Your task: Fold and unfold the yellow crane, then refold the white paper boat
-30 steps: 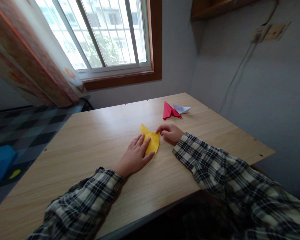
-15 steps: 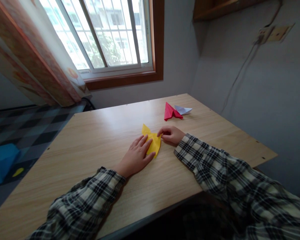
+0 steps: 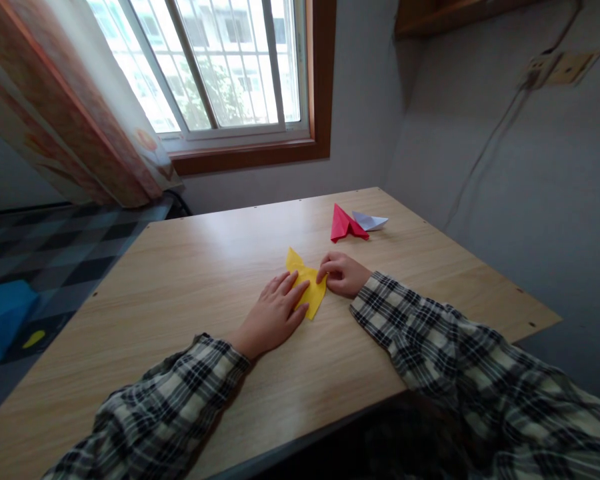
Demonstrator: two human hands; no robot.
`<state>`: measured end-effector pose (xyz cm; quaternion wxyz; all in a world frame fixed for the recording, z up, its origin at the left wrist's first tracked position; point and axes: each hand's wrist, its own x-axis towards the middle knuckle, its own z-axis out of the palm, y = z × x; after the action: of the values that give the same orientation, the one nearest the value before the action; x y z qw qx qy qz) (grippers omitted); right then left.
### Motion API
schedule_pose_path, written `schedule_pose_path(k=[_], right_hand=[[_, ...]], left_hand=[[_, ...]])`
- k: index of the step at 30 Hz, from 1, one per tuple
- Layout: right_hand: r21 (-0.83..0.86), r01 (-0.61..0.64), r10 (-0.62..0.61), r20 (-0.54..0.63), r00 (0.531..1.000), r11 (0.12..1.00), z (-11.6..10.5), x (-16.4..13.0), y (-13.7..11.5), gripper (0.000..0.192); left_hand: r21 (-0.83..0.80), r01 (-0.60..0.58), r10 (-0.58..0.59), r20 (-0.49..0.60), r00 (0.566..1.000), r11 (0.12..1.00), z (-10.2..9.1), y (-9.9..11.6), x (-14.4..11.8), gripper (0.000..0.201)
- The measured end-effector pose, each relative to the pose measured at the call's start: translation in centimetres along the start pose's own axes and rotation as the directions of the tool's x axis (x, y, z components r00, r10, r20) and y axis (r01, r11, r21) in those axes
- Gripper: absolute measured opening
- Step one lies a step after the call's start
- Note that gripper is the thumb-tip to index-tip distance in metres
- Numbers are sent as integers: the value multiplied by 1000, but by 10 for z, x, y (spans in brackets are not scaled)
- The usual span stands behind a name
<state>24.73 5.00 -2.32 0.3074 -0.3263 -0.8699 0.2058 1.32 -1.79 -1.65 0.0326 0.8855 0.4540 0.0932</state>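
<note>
The wooden table [image 3: 190,280] carries everything. Left hand [image 3: 273,313] lies flat, fingers spread wide, pressing the yellow folded paper [image 3: 310,288] at centre as before. Right hand [image 3: 344,273], curled narrow, has slid from the paper's 1 o'clock corner down its right edge. Red paper [image 3: 344,224] and white paper [image 3: 370,221] sit unmoved at 1 o'clock
</note>
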Motion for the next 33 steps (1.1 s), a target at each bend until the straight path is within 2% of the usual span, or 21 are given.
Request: schedule_pose_path(k=[6,14,22,33], right_hand=[[-5,0,0,16,1000,1000,-1,-1,0,30],[-5,18,-18,-8,1000,1000,2,-1,-4,26],[-42,-55,53,-34,998,998,7,1,-5,20],[-87,-196,188,-92,978,977,13,3,-12,17]], left_hand=[[0,-7,7,-10,1000,1000,0,0,-1,47],[17,-3,2,43,999,1000,-3,3,-2,53],[37,6,-8,65,998,999,-2,4,-2,65],[25,-13,12,30,999,1000,1,4,-4,68]])
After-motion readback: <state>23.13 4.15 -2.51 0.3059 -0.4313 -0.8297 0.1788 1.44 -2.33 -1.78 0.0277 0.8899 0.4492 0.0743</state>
